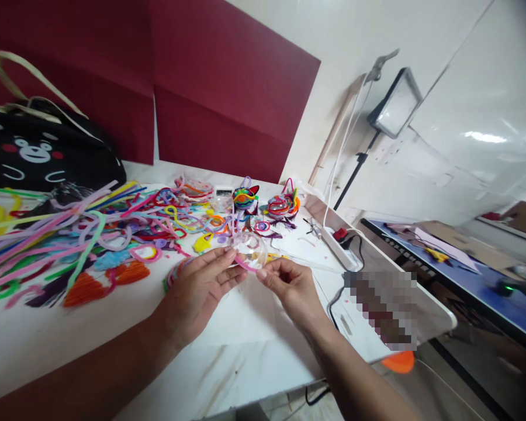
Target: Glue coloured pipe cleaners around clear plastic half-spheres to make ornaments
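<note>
My left hand (210,278) has its fingers closed round the left side of a clear plastic ball (255,245). A pink pipe cleaner (246,266) curves along the ball's near side. Its right end is pinched between the thumb and forefinger of my right hand (289,285). From the ball's top rises a pale purple loop (233,219). Partly hidden behind my left hand lies a striped, multicoloured piece (173,275). Just beyond the ball are two decorated balls, one green and black (244,199) and one red (278,206).
A large heap of pipe cleaners (83,228) and orange tassels (90,288) covers the table's left side. Behind it sits a black bag (48,149). A power strip (339,248) with cables lies on the right, near a lamp (397,105) on a stand. A blue table (486,280) stands farther right.
</note>
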Demonstrator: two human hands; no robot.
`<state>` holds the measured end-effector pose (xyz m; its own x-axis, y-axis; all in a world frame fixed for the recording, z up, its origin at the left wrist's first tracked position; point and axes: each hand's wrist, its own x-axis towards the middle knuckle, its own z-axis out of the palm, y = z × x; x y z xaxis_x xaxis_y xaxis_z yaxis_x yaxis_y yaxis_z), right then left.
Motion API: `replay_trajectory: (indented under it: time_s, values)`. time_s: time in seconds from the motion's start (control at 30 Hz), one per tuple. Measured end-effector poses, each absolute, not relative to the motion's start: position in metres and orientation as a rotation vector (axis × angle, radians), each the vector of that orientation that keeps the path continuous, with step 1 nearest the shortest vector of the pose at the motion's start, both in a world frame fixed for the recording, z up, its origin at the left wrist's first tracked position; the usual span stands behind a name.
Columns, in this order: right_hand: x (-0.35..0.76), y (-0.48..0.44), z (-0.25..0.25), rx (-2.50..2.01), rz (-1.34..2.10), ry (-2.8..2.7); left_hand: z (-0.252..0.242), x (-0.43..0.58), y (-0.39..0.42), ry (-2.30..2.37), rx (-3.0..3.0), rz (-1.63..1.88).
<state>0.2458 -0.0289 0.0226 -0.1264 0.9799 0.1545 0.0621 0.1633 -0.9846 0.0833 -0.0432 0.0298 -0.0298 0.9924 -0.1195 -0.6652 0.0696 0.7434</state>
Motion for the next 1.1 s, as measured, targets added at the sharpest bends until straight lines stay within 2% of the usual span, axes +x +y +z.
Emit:
replay_trajectory:
  time_s: [1.1]
  values:
    - [0.258, -0.012, 0.026, -1.058, 1.135, -1.617, 0.033, 0.084, -0.041, 0.795, 0.468, 1.470]
